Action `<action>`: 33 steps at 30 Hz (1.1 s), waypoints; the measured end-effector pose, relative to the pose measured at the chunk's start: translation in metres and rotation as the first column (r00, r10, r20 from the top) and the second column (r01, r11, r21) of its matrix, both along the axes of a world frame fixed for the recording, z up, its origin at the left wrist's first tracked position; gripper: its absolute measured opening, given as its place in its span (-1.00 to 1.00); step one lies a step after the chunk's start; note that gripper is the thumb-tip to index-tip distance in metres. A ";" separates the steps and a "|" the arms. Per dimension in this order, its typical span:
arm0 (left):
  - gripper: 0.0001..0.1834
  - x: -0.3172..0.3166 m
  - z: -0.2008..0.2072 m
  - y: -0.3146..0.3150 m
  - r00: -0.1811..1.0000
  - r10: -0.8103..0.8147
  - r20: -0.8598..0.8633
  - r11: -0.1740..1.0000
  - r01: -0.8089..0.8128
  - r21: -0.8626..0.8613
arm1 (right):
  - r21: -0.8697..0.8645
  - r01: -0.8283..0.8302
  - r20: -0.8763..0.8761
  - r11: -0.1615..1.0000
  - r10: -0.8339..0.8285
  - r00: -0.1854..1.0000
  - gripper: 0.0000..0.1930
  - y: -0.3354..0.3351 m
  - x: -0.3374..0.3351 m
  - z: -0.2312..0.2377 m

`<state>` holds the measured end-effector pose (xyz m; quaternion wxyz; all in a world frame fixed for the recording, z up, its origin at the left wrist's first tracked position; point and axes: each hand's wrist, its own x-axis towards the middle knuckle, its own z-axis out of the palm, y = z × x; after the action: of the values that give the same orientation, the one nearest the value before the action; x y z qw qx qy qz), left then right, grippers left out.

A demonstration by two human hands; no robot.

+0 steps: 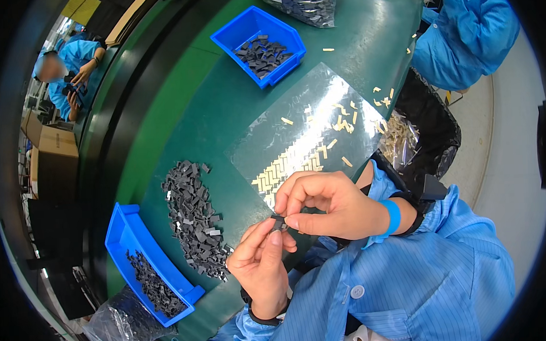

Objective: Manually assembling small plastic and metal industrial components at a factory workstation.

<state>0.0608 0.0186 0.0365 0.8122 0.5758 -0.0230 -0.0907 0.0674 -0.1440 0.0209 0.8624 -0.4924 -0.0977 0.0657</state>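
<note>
Smock (pixel 415 280): light blue, fine dark stripes, long loose sleeves (pixel 464 215). Round white button (pixel 357 292) on front. Right hand (pixel 331 207): flat bright-blue wristband (pixel 394 217), up-right of button; black strap (pixel 420 216) and boxy black module (pixel 432 188) farther out. Left hand (pixel 264 261): narrow black band (pixel 261 319), left of button. White fabric (pixel 369 336) below button.

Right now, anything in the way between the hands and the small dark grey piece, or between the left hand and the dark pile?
Nothing visible in either. Left hand and right hand both touch the small dark grey piece; the pile of dark pieces lies just left of the left hand.
</note>
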 end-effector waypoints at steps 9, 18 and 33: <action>-0.76 -0.001 0.001 -0.001 1.000 -0.012 0.026 0.999 0.011 0.042 | -0.024 0.021 0.008 1.000 -0.020 1.000 -0.95 0.004 0.000 -0.002; -0.76 -0.002 0.000 -0.002 0.999 -0.014 0.046 0.998 0.012 0.057 | 0.000 0.057 -0.020 0.998 -0.057 0.998 -0.93 0.007 -0.002 -0.001; -0.77 -0.004 0.002 -0.005 0.999 0.011 0.046 0.999 -0.013 0.035 | -0.129 0.151 0.095 0.980 -0.139 0.986 -0.90 0.009 -0.004 0.000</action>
<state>0.0573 0.0140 0.0380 0.8017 0.5921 -0.0367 -0.0729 0.0636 -0.1355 0.0206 0.8243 -0.5583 -0.0936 -0.0118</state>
